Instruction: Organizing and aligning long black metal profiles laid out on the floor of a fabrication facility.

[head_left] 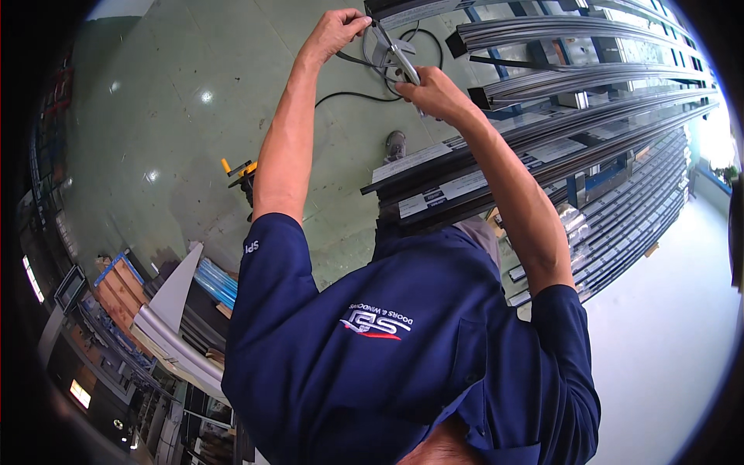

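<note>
Pinch pt. of L hand (335,35) too small for ID

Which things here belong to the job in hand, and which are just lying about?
Seemingly in use:
- Silver tool, in the right hand
- Dark profile, its end near the left hand

Apparently just lying about:
- Yellow-and-black tool on the floor
- Blue-wrapped bundle
- Brown panel

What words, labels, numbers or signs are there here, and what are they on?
Navy shirt, chest: white embroidered lettering with a red stroke, legible, but I don't copy lettering.
Navy shirt, sleeve: a few white letters, likewise not copied.
White labels on the dark long bars: print too small to read.
</note>
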Motion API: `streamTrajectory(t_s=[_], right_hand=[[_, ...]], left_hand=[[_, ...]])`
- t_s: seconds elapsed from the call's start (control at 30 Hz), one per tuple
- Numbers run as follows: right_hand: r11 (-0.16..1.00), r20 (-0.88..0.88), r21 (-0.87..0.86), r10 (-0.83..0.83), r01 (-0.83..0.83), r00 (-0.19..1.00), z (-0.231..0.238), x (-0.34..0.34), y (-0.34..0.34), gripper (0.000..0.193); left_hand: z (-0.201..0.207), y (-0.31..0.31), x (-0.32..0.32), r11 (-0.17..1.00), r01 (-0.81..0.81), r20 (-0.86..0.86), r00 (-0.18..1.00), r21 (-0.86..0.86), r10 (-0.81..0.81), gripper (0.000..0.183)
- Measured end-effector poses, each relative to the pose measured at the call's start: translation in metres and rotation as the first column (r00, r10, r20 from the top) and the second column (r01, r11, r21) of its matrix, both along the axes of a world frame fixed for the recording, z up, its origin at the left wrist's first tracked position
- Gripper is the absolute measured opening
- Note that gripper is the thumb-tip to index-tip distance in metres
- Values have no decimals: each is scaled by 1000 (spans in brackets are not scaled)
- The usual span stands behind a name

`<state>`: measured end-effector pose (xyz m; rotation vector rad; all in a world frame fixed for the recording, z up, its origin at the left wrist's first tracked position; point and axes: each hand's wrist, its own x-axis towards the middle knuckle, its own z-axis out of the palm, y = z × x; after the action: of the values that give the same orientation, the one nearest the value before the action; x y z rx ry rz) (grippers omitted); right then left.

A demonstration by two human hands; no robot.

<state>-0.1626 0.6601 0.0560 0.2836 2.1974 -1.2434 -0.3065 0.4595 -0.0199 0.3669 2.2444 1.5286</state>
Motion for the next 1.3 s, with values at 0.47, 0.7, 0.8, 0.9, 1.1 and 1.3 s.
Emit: streamTrajectory(t_s=[0.47, 0.7, 0.8, 0.9, 1.1, 1.3], right_hand=[[994, -115, 111, 6, 7, 993, -22, -11, -9, 36], [992, -166, 125, -1, 22, 986, -25, -12, -14, 32], [993, -144, 108, -26, 42, 989, -20, -12, -14, 32], [993, -140, 105, -38, 53, 989, -21, -13, -14, 31], [996, -123, 77, -43, 52, 992, -22, -15, -13, 33], [994, -139, 96, -31, 45, 990, -25, -18, -16, 33]], left_hand=[[6, 3, 3, 996, -71, 211, 976, 49, 59, 23], [10, 5, 1, 987, -102, 290, 955, 122, 63, 23], [10, 5, 2, 987, -112, 307, 949, 115, 72, 21], [8, 4, 1, 985, -117, 321, 944, 128, 70, 18], [7, 5, 3, 983, -135, 316, 945, 127, 89, 18], [9, 8, 4, 983, -142, 293, 951, 119, 102, 20]])
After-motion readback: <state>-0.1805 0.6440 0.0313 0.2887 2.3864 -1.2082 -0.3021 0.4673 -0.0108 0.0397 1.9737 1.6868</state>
